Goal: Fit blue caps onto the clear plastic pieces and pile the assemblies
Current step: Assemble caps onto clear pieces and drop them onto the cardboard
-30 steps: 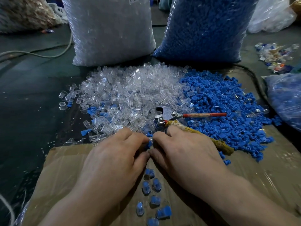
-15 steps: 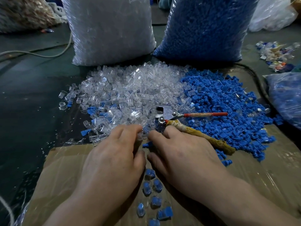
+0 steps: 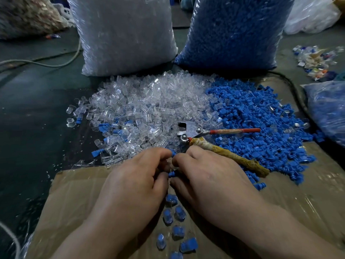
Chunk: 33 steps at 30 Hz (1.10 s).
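The left hand (image 3: 134,184) pinched a clear piece (image 3: 170,163) against a blue cap (image 3: 171,174) pinched in the right hand (image 3: 209,181), fingertips together, with capped assemblies (image 3: 178,214) lying nearer on cardboard (image 3: 74,193).

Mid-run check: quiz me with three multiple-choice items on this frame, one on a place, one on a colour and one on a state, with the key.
1. Relative to the clear pieces pile, the blue caps pile lies:
A) to its left
B) to its right
C) behind it

2. The tool has one unwrapped handle. Its colour is:
A) green
B) red
C) black

3. The left hand and right hand:
A) lie flat on the cardboard
B) grip the tool
C) pinch small parts between them

Key:
1 B: the blue heap sits right of the clear heap.
2 B: the bare handle shows red, while the other is wrapped in cloth.
3 C: the curled fingertips of both hands meet on blue and clear bits.
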### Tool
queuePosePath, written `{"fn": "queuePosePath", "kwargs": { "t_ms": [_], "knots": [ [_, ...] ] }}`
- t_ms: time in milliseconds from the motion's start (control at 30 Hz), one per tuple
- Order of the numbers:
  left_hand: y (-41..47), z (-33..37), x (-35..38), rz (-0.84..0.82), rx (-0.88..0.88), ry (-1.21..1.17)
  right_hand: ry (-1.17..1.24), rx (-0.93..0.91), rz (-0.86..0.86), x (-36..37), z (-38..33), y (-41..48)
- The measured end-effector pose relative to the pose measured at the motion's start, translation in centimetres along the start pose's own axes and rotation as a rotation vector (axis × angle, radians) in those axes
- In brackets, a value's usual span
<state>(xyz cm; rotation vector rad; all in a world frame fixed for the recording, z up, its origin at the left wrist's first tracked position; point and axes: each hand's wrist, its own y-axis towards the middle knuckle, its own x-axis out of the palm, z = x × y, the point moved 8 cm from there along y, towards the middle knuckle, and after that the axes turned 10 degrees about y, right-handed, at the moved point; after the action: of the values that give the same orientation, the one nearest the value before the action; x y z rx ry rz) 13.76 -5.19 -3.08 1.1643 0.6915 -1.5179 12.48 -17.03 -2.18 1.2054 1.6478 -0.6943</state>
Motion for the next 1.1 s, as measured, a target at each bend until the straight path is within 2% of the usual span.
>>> {"fn": "queuePosePath", "kwargs": {
  "t_ms": [167, 567, 833, 967, 1100],
  "knots": [
    [0.1, 0.7, 0.5, -0.047, 0.058, 0.102, 0.062, 0.004, -0.012, -0.2, -0.1, -0.2],
    [-0.1, 0.9, -0.2, -0.004, 0.064, 0.012, 0.14, -0.007, 0.015, -0.5, 0.2, -0.5],
    [0.0, 0.9, 0.0, -0.058, 0.072, 0.016, 0.178, -0.032, 0.015, -0.3, 0.1, -0.4],
    [0.0, 1.0, -0.2, -0.017, 0.069, -0.005, 0.215, -0.031, 0.026, -0.5, -0.1, -0.6],
    [-0.1, 0.2, -0.8, 0.102, 0.007, -0.082, 0.371, 0.03, 0.082, -1.4, 0.6, -0.7]
  ]
}}
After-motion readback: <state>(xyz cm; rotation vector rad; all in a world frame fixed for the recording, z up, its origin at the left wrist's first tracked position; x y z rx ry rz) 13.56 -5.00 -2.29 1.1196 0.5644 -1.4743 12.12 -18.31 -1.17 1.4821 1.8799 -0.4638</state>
